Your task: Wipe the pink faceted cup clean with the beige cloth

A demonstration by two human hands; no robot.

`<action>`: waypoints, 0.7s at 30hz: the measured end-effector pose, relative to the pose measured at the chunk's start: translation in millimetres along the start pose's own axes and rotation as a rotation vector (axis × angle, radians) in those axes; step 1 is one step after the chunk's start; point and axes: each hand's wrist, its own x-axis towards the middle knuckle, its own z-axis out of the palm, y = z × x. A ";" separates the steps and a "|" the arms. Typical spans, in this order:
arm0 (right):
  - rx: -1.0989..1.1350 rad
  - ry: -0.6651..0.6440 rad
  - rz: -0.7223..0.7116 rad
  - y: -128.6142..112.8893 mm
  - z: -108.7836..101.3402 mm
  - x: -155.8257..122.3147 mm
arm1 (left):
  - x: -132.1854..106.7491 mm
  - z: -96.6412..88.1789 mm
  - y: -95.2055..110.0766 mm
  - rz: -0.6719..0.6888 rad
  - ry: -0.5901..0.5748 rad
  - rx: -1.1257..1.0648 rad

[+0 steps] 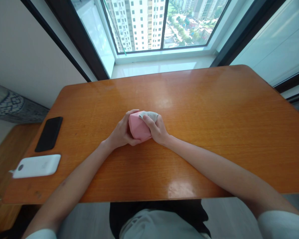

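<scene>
Pink boxy object (138,129) is gripped between two bare hands over a wooden table (214,113), a little left of the table's middle, about midway between its near and far edges. From where I stand, the left hand (122,131) is clamped around the side that faces the table's left end, fingers over the far side and thumb along the near one. The right hand (159,128) is closed on a grey cloth (151,115), its thumb pressing the fabric onto the corner toward the table's far right.

That corner is the telling spot: the cloth lies between the right hand and the object, while the left hand meets the bare pink surface. Neither hand is nearer, since both are at the object, one on each flank. The object looks tilted, slanting toward the table's near right, but no clear long axis shows (the fingers hide too much), and whether its underside touches the tabletop I cannot tell.

At the table's left end, well apart from the hands, lie a black phone (49,134) and, nearer the front edge, a white device (38,166) with a cable at its outer end.
</scene>
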 end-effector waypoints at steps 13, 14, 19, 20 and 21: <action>0.074 0.033 0.100 1.4 0.3 4.4 | -1.2 -12.7 2.0 0.312 0.037 0.478; 0.070 0.039 0.102 1.2 0.4 4.4 | -0.4 -11.7 4.5 0.288 0.042 0.460; 0.055 0.037 0.015 -3.0 1.1 3.6 | 4.6 -3.3 10.6 0.113 0.079 0.212; 0.048 0.031 0.001 -3.6 1.1 3.2 | 5.3 -1.7 10.2 0.069 0.067 0.128; 0.040 0.027 -0.005 -3.9 1.1 2.8 | 5.6 -0.4 9.4 0.029 0.051 0.052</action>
